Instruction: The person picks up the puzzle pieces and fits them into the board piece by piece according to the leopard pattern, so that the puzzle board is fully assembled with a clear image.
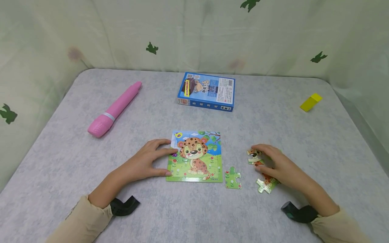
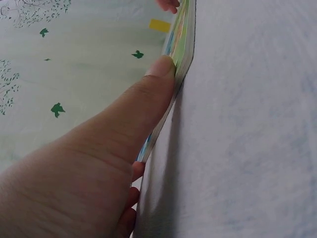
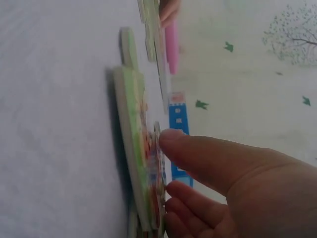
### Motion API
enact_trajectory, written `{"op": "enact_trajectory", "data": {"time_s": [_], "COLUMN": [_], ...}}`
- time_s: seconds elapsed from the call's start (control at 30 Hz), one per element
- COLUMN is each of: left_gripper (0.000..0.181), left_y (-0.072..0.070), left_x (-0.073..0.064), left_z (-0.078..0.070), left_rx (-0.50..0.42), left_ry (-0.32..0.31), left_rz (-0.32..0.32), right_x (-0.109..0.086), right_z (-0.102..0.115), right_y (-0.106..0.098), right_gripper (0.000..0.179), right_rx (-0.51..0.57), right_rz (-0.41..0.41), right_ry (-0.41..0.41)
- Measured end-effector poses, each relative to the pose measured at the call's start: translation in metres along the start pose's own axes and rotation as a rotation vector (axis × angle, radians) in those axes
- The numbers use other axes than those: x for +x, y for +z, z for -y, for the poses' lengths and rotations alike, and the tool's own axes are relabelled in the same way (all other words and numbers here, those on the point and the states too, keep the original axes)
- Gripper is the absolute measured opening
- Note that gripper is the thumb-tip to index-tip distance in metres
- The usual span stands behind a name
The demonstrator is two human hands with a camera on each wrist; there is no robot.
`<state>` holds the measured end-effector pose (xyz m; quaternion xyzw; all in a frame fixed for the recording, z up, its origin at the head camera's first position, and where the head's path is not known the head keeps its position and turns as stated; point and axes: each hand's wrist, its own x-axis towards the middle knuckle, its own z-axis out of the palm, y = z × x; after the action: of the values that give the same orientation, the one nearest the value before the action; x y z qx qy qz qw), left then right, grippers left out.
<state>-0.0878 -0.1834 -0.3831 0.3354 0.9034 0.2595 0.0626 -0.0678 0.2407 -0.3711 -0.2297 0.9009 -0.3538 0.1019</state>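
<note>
In the head view, a square leopard puzzle board (image 1: 199, 157) lies flat on the table. My left hand (image 1: 149, 158) rests at its left side, fingers spread, thumb (image 2: 161, 69) touching the board's edge in the left wrist view. To the right, my right hand (image 1: 281, 165) pinches a jigsaw piece (image 1: 254, 156) with part of the leopard's face between thumb and fingers. Under and beside that hand lies another piece (image 1: 265, 185) with green and spotted print, partly hidden. A green piece with flowers (image 1: 232, 179) lies between the board and the right hand.
Behind the board lies a blue box (image 1: 206, 91). A pink microphone-shaped object (image 1: 117, 109) is at the back left, and a yellow block (image 1: 311, 102) at the back right. A pale curtain (image 1: 127, 33) with green leaf shapes hangs behind the table.
</note>
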Motion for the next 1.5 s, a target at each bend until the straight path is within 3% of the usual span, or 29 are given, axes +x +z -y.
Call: {"op": "enact_trajectory", "data": {"time_s": [0.27,0.57,0.97,1.23,1.5], "left_gripper": [0.065,0.065,0.071,0.085,0.084], "left_y": [0.001,-0.001,0.000,0.005,0.012], "left_x": [0.000,0.000,0.001,0.000,0.003], "left_z": [0.000,-0.001,-0.011,-0.021,-0.031], "left_rx": [-0.003,-0.002,0.053,0.152,0.236], "left_ry": [-0.004,0.000,0.024,0.032,0.043], "left_rz": [0.003,-0.007,0.033,0.045,0.032], "right_x": [-0.002,0.002,0.015,0.044,0.070], "right_z": [-0.009,-0.004,0.041,0.069,0.079], "right_y": [-0.002,0.007,0.018,0.039,0.065], "right_gripper": [0.047,0.043,0.054,0.049,0.043], "right_rx": [-0.068,-0.159,-0.135,-0.029,-0.039], "right_rz": [-0.023,-0.135,-0.243,-0.188,-0.053], "right_ry": [-0.066,-0.138,-0.302,-0.384,-0.272]}}
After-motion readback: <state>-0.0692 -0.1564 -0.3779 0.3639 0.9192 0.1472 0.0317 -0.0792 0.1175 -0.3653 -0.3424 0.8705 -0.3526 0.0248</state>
